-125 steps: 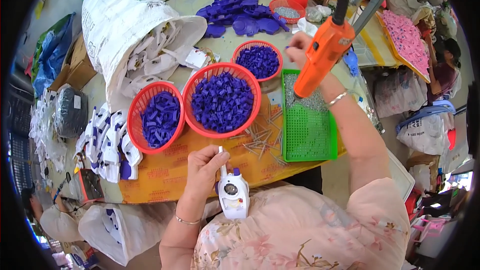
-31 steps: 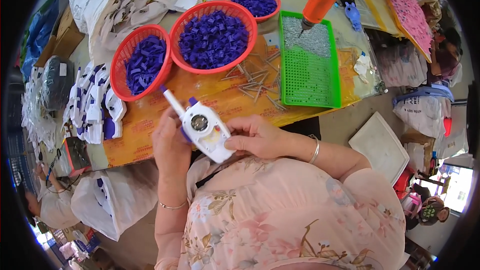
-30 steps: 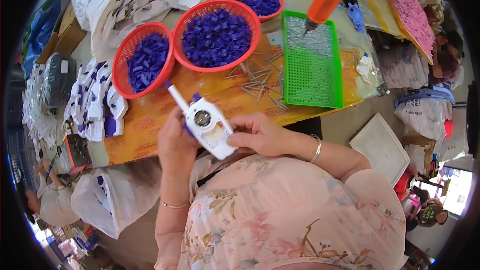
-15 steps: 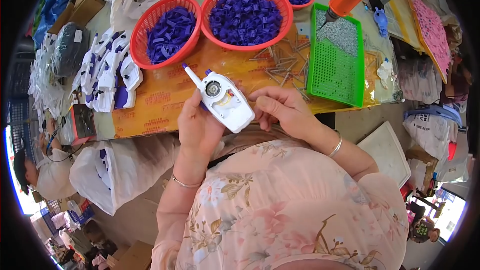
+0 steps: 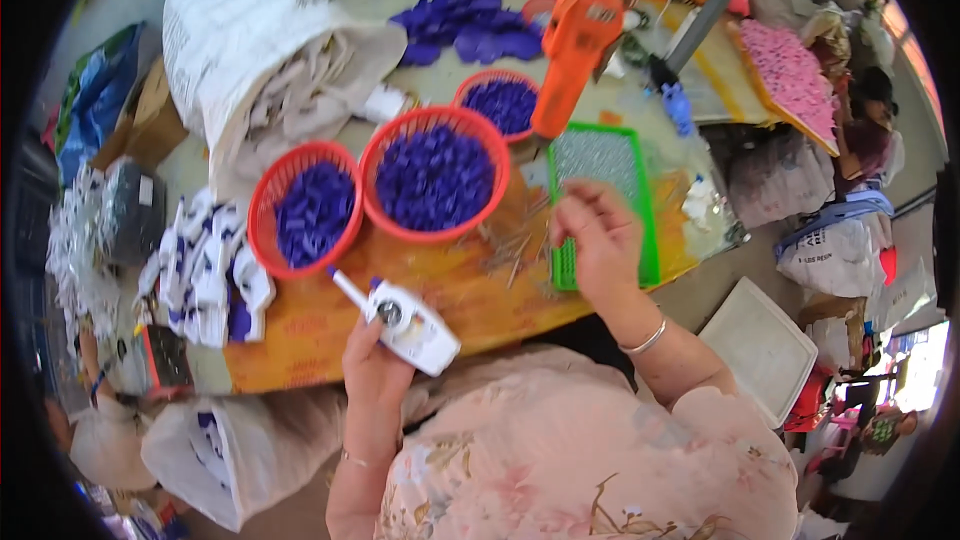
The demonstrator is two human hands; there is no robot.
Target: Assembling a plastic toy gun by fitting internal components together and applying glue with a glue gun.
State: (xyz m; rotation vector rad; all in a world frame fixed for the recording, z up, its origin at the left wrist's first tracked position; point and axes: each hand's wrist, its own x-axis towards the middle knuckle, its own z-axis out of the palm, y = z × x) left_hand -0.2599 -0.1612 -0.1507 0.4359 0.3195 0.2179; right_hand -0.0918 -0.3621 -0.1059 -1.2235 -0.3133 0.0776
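My left hand is closed around the lower side of a white toy walkie-talkie. A round dark speaker shows on its face, and its antenna with a purple tip points up and left. My right hand is raised over the green tray, blurred by motion. Its fingers are loosely bent and apart, and I see nothing in them. Small silvery screws fill the tray's far part. An orange electric screwdriver hangs just beyond my right hand, not touched by it.
Red baskets of purple plastic parts stand across the table's middle. White and purple casings are piled at left. Loose metal pins lie beside the tray. A large white sack and flat purple pieces lie farther back.
My right hand has left the walkie-talkie and moved up and right over the tray. My left hand still holds the walkie-talkie. The view has shifted, showing more of the table's far side.
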